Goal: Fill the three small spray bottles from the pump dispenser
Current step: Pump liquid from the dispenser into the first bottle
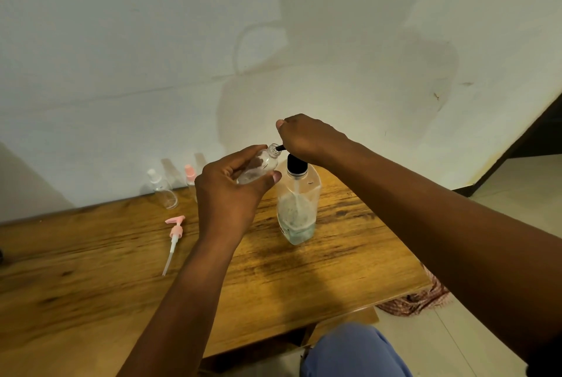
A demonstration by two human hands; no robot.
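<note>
Pale plaster wall (pixel 152 42) fills the upper half of our view, and below it a wooden table (pixel 91 285) with a dark streaked grain runs across the scene. We look down at our two bare arms reaching over it. Our left hand (pixel 228 191) curls its fingers and thumb around a small clear bottle (pixel 260 165), holding it tilted above the table with its open neck pointing up and right. Our right hand (pixel 307 138) rests on top of the black pump head of the dispenser (pixel 298 203), fingers bent over it; the black spout (pixel 280 148) sticks out from under the hand and meets the mouth of the small bottle. That dispenser is a clear bottle standing upright on the table, with a little pale liquid at the bottom. Near the wall to the left stand two more small bottles: a clear one (pixel 162 189) with a clear cap and another with a pink cap (pixel 190 174), partly hidden behind our left hand. A pink spray top (pixel 174 233) with its long tube lies flat on the table, in front of them. At lower right, a blue-clothed knee (pixel 352 349) shows beyond the table edge, over a pale tiled floor (pixel 517 188).
</note>
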